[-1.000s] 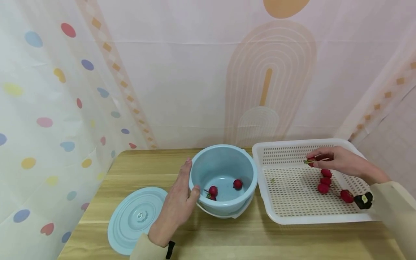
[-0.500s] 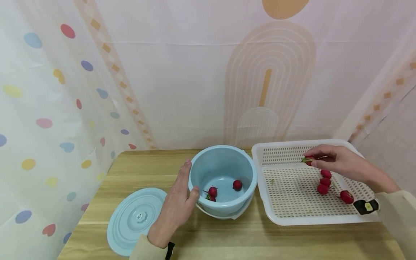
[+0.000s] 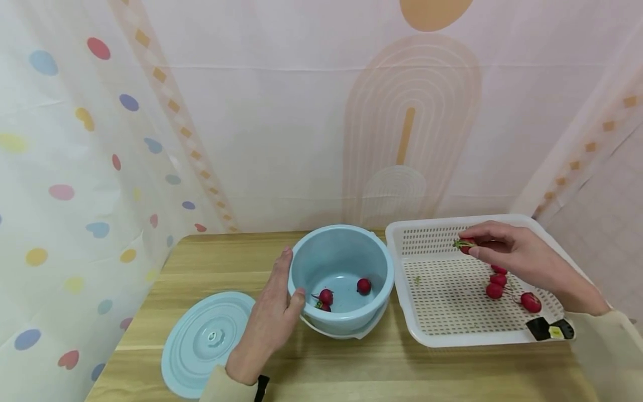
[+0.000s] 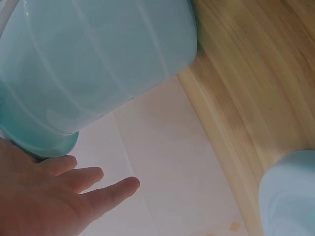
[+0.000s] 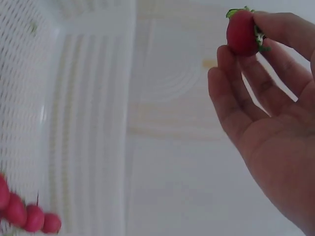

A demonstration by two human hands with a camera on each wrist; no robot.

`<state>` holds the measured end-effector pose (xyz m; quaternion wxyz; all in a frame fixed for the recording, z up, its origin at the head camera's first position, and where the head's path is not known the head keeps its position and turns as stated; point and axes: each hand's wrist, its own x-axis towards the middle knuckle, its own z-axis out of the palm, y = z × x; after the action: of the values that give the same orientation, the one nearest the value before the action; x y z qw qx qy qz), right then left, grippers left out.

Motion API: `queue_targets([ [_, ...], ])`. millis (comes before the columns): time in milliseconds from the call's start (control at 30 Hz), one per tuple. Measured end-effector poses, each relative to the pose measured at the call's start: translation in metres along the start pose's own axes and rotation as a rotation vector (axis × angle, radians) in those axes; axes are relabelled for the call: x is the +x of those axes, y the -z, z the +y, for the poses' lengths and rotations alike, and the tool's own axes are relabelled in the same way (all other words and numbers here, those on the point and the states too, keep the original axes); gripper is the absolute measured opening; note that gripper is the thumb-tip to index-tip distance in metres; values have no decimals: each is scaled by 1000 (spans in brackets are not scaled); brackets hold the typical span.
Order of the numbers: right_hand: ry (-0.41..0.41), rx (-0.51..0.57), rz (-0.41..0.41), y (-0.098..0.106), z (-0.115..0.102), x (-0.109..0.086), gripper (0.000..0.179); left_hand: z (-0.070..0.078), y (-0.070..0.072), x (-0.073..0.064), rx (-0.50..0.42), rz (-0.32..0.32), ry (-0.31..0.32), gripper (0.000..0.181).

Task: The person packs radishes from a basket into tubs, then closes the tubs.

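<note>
At frame right, the right hand (image 3: 522, 254) pinches 1 radish (image 5: 242, 34); lower centre, the left hand (image 3: 268, 315), fingers straight, touches the bucket (image 3: 341, 254).

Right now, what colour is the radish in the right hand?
The radish is red with green stems, clearest in the right wrist view.

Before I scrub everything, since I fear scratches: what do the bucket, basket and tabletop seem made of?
Bucket: probably plastic, fairly glossy; highlights streak its smooth wall.
Basket: likely plastic too, soft sheen; its slots look molded.
Tabletop: wood or printed laminate, satin; grain shows either way.
</note>
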<state>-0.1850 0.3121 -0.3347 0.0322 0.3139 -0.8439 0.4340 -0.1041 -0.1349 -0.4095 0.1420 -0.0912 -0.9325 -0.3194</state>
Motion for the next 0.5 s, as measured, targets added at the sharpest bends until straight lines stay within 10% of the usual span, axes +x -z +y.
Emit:
queue_targets([
  [500,-35,77,78,-28,-46,-1,32,2,-2,1,2,5,-11,74],
])
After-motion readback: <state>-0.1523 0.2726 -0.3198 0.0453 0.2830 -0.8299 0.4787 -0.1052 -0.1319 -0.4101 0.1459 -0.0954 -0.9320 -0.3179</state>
